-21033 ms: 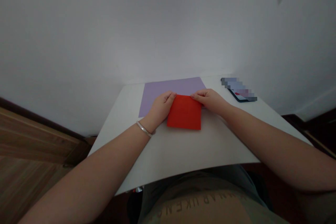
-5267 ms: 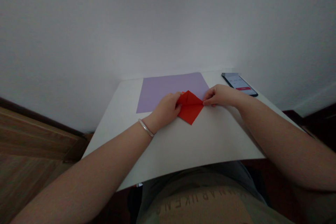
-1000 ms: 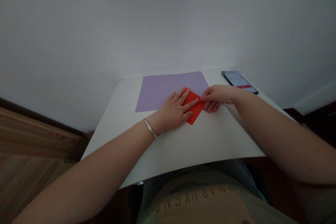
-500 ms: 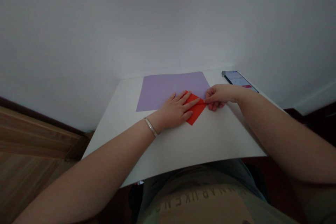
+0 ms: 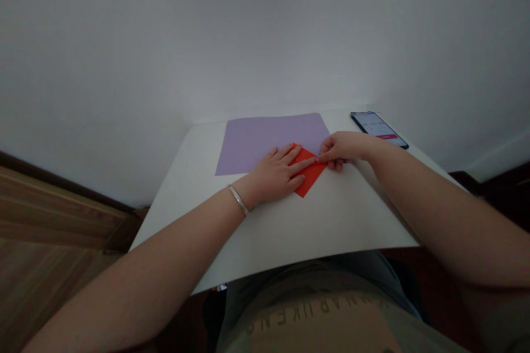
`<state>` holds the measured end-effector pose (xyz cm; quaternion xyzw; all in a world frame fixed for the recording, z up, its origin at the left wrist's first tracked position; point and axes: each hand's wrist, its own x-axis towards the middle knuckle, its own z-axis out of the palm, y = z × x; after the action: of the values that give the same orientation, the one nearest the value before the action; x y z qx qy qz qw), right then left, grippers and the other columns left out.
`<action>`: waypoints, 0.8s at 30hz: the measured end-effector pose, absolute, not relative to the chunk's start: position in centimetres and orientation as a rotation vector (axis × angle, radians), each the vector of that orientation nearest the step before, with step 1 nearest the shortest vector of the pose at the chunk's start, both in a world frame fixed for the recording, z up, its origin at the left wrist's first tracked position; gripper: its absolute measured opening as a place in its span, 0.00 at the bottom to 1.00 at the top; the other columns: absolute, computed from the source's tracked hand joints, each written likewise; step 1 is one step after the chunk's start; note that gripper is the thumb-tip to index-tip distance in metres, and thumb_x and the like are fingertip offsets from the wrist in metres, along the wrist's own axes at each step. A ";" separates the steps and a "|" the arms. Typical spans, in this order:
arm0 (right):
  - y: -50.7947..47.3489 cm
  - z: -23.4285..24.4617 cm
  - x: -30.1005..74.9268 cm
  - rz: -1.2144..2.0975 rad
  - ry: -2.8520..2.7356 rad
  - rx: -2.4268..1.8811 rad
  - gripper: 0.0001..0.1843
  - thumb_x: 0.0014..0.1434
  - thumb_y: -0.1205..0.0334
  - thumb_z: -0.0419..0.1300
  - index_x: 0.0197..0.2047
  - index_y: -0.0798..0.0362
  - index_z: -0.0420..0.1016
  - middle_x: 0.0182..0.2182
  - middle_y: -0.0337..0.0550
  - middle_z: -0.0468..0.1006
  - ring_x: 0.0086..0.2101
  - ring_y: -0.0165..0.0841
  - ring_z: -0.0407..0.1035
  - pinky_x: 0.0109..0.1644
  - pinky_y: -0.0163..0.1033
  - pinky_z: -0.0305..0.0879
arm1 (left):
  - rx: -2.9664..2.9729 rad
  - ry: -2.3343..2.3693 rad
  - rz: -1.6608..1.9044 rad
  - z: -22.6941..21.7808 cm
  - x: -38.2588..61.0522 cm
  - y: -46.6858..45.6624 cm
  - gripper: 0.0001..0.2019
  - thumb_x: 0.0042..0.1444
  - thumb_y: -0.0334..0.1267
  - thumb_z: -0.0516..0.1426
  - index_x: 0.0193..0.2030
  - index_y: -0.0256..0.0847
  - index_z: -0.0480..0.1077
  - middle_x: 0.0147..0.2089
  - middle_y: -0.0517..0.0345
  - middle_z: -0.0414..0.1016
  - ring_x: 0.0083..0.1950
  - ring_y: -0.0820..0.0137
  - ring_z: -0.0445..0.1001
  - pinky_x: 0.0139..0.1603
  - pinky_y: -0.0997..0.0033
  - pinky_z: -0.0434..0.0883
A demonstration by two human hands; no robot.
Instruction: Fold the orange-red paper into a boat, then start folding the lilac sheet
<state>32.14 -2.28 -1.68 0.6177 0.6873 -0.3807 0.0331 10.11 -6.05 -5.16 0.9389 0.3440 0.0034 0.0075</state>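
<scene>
A folded piece of red paper lies on the white table, partly over the near right edge of a purple sheet. My left hand rests flat on the red paper with its fingers spread and covers its left part. At the paper's right side, my right hand pinches a small fold with thumb and forefinger. Its fingertips touch or nearly touch the tip of my left forefinger. The exact shape of the fold is hidden by the fingers.
The white table stands against a pale wall. A phone with a lit screen lies at its far right edge, beyond my right wrist. Wooden furniture is on the left, lower than the tabletop.
My right hand has slid a little to the left along the red paper, closer to my left forefinger. My left hand and the paper have stayed in place.
</scene>
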 end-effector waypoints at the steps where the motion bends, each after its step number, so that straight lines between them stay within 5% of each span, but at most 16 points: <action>1: -2.3 -1.6 32.1 -1.168 2.107 1.893 0.13 0.55 0.53 0.60 0.25 0.52 0.70 0.27 0.43 0.81 0.24 0.28 0.73 0.21 0.31 0.53 | 2.934 1.079 0.007 -5.2 10.1 -6.0 0.26 0.68 0.45 0.42 0.72 0.54 0.45 0.75 0.49 0.42 0.74 0.54 0.43 0.68 0.47 0.47; 9: -2.0 -1.5 32.1 -1.061 2.168 1.866 0.12 0.54 0.55 0.62 0.24 0.51 0.69 0.23 0.39 0.78 0.23 0.28 0.70 0.27 0.33 0.62 | 2.932 1.094 -0.021 -5.1 10.2 -6.1 0.26 0.68 0.46 0.42 0.72 0.51 0.46 0.74 0.48 0.42 0.74 0.55 0.43 0.69 0.47 0.46; 18: -1.6 -2.3 33.8 -0.845 2.217 1.868 0.14 0.50 0.51 0.64 0.23 0.50 0.69 0.21 0.37 0.75 0.22 0.28 0.65 0.27 0.35 0.60 | 2.833 1.131 -0.193 -4.6 9.4 -6.1 0.30 0.67 0.52 0.41 0.73 0.45 0.41 0.75 0.44 0.35 0.75 0.55 0.35 0.69 0.46 0.43; 24: -1.9 -2.3 34.1 -0.767 2.349 1.823 0.10 0.50 0.52 0.63 0.26 0.49 0.73 0.23 0.38 0.76 0.24 0.30 0.67 0.28 0.36 0.59 | 2.789 1.177 -0.219 -4.8 8.7 -6.1 0.34 0.66 0.55 0.40 0.73 0.40 0.40 0.74 0.42 0.36 0.74 0.54 0.39 0.70 0.46 0.44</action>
<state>34.14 -1.88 -2.27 0.5933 0.7645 -0.2497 0.0355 8.73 -6.08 -4.84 0.9176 0.3873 -0.0719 0.0532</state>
